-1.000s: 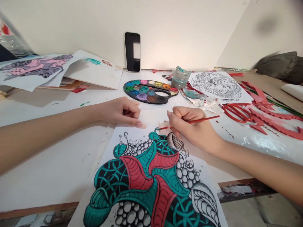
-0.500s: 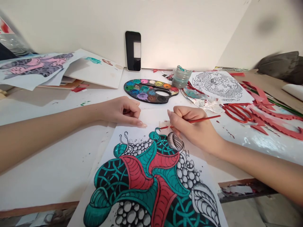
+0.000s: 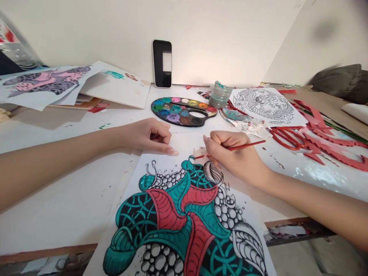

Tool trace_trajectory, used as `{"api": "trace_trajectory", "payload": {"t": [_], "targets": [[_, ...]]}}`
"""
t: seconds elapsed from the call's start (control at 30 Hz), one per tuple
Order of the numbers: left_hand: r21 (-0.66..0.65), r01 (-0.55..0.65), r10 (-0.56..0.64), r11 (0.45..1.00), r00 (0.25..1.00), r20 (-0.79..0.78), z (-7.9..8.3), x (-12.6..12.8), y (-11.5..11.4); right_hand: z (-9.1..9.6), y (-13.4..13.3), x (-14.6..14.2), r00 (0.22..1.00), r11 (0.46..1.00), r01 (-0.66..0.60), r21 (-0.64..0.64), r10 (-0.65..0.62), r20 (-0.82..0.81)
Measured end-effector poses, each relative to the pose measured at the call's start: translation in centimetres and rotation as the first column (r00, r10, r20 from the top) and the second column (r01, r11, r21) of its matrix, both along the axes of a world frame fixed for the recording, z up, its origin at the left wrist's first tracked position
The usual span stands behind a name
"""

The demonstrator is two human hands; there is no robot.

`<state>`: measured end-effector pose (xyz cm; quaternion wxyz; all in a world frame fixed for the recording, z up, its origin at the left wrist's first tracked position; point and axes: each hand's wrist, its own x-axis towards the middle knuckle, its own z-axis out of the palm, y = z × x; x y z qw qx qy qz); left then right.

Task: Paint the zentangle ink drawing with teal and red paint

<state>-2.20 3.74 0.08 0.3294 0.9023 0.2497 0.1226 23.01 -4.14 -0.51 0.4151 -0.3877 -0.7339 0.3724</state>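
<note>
My right hand is shut on a thin red-handled paintbrush, whose tip touches or nearly touches the top of a sheet of paper. That sheet holds an ink pattern painted in teal, red and black, with white pebble shapes. My left hand rests with curled fingers near the sheet's top edge and holds nothing. A long pale fingernail lies by the paper. The brush tip is partly hidden by my right fingers.
A paint palette and a glass jar of teal paint stand beyond my hands. To the right lie a dragon line drawing, red scissors and red paper cut-outs. Painted sheets lie at the left. A phone leans on the wall.
The whole view has shifted slightly with my head. Both hands stay nearly in place, and the brush remains in my right hand.
</note>
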Motion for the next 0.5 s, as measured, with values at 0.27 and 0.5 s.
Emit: {"api": "trace_trajectory", "payload": {"t": [0.27,0.5], "targets": [[0.015,0.013,-0.012,1.0,1.0,-0.002,0.1,-0.03,0.0,-0.11,-0.01,0.05,1.0,1.0,-0.012,0.003,0.012,0.004],[0.001,0.012,-0.012,1.0,1.0,0.01,-0.01,0.04,0.07,-0.15,0.14,-0.05,1.0,0.999,-0.015,0.032,0.015,-0.003]]}}
